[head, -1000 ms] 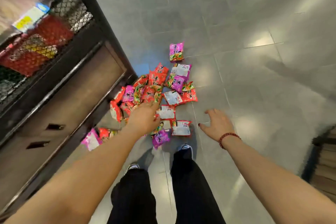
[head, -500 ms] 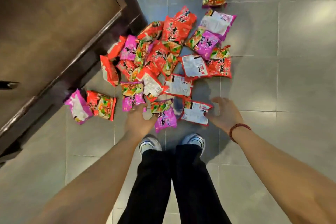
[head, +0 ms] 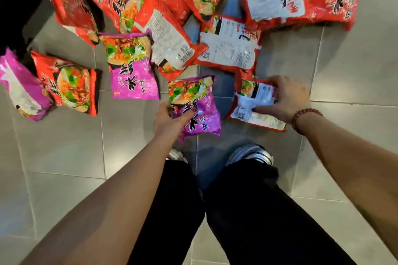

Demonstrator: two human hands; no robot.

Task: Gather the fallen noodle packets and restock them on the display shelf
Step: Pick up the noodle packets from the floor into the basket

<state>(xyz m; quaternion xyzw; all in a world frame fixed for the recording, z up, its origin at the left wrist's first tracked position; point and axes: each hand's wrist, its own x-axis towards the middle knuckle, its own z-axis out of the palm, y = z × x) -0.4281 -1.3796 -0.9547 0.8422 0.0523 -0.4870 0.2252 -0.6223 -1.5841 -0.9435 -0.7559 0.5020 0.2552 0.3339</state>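
Gathering has only begun. At frame centre the left hand (head: 170,120) grasps a purple packet (head: 198,112), and the right hand (head: 286,97) grips a red packet (head: 252,101) beside it. Other packets (head: 133,66) litter the floor (head: 64,146) above. Next, both probably need lifting.

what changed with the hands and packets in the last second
Both hands reached down. The left hand now grips the purple packet nearest the shoes; the right hand grips the red packet beside it, printed back up. The other packets lie where they were.
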